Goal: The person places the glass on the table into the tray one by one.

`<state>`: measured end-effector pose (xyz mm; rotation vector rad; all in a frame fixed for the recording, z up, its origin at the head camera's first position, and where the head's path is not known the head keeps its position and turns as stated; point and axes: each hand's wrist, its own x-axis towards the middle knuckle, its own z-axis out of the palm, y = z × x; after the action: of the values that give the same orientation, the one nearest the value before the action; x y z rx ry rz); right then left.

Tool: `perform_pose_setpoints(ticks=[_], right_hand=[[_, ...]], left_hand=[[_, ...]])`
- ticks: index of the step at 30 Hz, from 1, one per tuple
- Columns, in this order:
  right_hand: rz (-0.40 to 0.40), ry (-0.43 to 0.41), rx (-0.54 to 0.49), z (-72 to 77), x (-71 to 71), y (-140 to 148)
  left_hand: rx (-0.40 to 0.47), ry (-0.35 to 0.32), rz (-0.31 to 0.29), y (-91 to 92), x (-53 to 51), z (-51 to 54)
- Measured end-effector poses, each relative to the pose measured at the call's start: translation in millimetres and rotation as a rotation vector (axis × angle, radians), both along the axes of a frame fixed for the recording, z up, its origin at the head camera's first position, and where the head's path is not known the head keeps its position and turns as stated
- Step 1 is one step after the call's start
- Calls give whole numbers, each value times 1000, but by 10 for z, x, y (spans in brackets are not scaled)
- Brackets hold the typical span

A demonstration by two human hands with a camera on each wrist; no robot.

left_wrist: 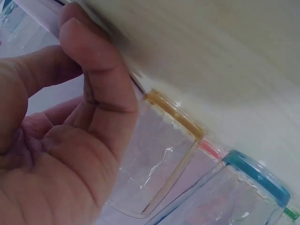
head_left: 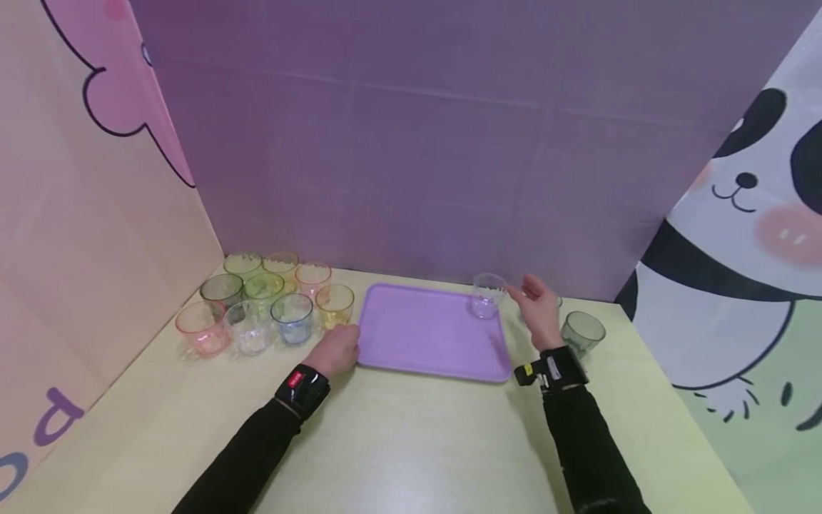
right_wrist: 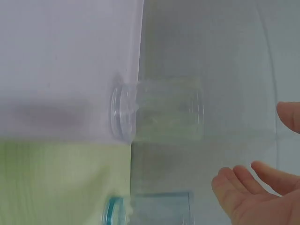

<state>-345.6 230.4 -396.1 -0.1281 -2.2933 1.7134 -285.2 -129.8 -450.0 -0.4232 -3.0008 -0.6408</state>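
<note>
A purple tray lies flat on the table. At its left edge my left hand has its fingers curled, holding the rim; the left hand partly hides that contact in the left wrist view. A clear glass stands upright in the tray's back right corner. Just right of this clear glass, my right hand is raised with loosely bent fingers and nothing in them. The right wrist view shows the right hand apart from the glass. A yellow glass is close beside the left hand.
Left of the tray stand several tinted glasses, among them a blue glass, a pink glass and a green glass. To the right is a grey glass. A blue-rimmed glass is mostly hidden behind the right hand. A purple wall borders the back.
</note>
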Motion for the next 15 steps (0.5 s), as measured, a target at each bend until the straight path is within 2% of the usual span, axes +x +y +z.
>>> perform_pose_setpoints(ticks=[5,9,15], right_hand=[[-26,27,8,-22,80,119],[-74,48,34,-44,130,205],[-133,31,80,-140,182,287]], left_hand=[[22,-35,20,10,11,-14],[22,-20,26,16,17,3],[5,-5,48,14,19,18]])
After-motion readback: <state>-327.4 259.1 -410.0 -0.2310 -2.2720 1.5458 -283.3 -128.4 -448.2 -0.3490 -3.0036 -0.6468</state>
